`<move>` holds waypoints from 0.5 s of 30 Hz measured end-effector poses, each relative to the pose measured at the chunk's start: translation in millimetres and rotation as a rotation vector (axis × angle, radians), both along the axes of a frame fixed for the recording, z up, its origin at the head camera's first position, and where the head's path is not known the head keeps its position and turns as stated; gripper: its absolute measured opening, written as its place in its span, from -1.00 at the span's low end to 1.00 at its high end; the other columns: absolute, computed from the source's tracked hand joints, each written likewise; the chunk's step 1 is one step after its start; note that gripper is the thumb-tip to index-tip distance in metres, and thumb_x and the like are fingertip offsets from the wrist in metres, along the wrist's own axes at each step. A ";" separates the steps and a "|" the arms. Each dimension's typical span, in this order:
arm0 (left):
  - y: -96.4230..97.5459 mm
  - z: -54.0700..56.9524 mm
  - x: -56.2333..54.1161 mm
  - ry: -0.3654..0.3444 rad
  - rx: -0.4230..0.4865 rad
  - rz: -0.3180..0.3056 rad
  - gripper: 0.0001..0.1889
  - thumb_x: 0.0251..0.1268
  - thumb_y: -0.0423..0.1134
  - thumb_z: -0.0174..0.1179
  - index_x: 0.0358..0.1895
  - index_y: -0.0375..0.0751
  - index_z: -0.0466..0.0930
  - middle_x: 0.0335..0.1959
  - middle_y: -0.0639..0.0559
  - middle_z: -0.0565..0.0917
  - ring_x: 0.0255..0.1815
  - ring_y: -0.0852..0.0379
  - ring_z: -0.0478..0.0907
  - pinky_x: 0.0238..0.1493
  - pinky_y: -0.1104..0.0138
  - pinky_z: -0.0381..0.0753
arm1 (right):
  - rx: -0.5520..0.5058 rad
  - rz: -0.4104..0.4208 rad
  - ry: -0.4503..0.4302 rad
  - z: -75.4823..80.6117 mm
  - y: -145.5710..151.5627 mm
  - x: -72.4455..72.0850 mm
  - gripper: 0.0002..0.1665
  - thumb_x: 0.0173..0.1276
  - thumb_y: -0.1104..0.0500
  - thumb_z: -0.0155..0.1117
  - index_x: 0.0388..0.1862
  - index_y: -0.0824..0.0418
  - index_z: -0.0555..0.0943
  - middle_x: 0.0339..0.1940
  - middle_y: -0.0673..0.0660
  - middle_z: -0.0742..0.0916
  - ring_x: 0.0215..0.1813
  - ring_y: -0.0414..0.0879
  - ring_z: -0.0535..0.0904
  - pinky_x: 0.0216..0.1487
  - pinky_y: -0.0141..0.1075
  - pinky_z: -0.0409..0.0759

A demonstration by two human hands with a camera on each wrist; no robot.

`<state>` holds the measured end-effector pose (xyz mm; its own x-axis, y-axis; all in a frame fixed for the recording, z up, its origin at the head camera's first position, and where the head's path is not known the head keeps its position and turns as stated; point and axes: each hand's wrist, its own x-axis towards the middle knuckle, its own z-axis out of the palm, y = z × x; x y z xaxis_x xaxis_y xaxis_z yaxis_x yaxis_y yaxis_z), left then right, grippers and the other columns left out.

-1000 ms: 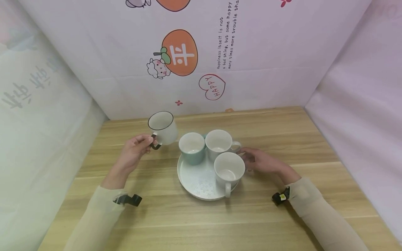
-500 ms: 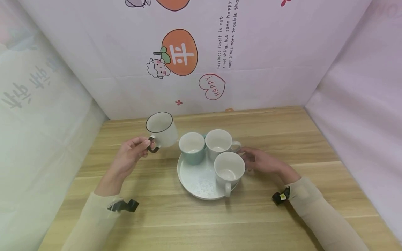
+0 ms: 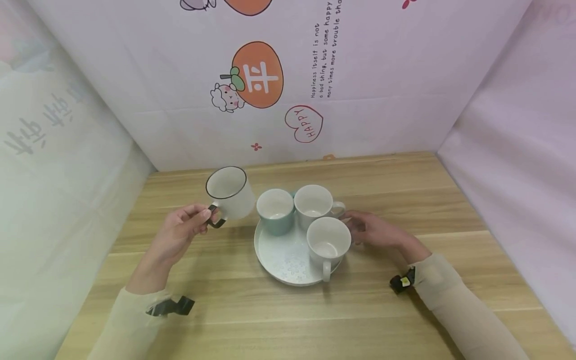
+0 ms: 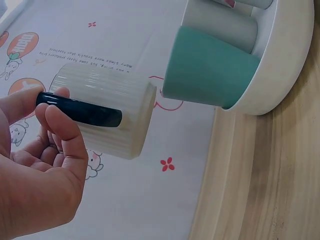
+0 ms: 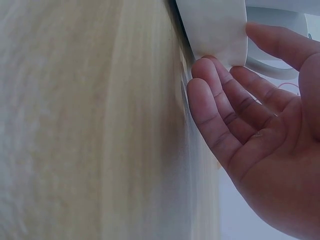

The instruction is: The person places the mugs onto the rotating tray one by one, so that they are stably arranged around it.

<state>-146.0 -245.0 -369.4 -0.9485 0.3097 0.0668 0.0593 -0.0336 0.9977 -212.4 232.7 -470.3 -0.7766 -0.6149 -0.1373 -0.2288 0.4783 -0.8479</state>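
My left hand (image 3: 184, 230) pinches the black handle of a white mug (image 3: 238, 197) with a dark rim. The mug hangs above the table, a little tilted, left of the tray; the left wrist view shows its ribbed side. A round white tray (image 3: 281, 260) bears a teal cup (image 3: 278, 226) with a white inside and two white cups, one at the back (image 3: 312, 202) and one at the front right (image 3: 327, 245). At the tray's right side, my right hand (image 5: 265, 115) holds its edge, thumb at the rim and fingertips against the wall.
The wooden table (image 3: 252, 320) ends at a white printed cloth (image 3: 373, 75) behind, with more cloth hanging on both sides. The front-right cup's handle points over the tray's near edge; the back white cup's handle points right, close to my right hand.
My left hand has drawn the mug slightly toward me and to the left, tilting it a bit more. The right hand, tray and cups have stayed in place.
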 end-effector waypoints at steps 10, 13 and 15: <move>6.1 -0.8 11.7 0.005 0.002 -0.033 -0.80 0.52 -0.40 0.01 -0.17 -0.12 0.64 -0.24 0.20 0.73 -0.29 0.30 0.47 -0.25 0.49 0.48 | 0.008 0.002 0.023 0.7 -0.6 0.3 -0.43 0.36 0.41 0.20 0.33 0.17 0.43 -0.04 0.28 0.73 -0.19 -0.01 0.66 -0.31 -0.19 0.72; 8.5 -1.5 15.3 0.002 -0.001 -0.037 -0.80 0.53 -0.40 0.01 -0.16 -0.12 0.64 -0.23 0.21 0.73 -0.26 0.30 0.48 -0.25 0.49 0.49 | 0.011 0.004 0.029 0.3 -0.5 0.4 -0.41 0.33 0.42 0.22 0.33 0.17 0.43 -0.03 0.28 0.73 -0.18 -0.01 0.66 -0.32 -0.20 0.72; 10.3 -1.9 17.5 -0.006 -0.007 -0.042 -0.80 0.53 -0.39 0.01 -0.14 -0.11 0.65 -0.23 0.21 0.72 -0.24 0.29 0.49 -0.26 0.50 0.49 | 0.011 0.006 0.031 0.2 -0.3 0.4 -0.40 0.31 0.43 0.22 0.33 0.18 0.43 -0.03 0.29 0.73 -0.19 0.00 0.66 -0.33 -0.19 0.72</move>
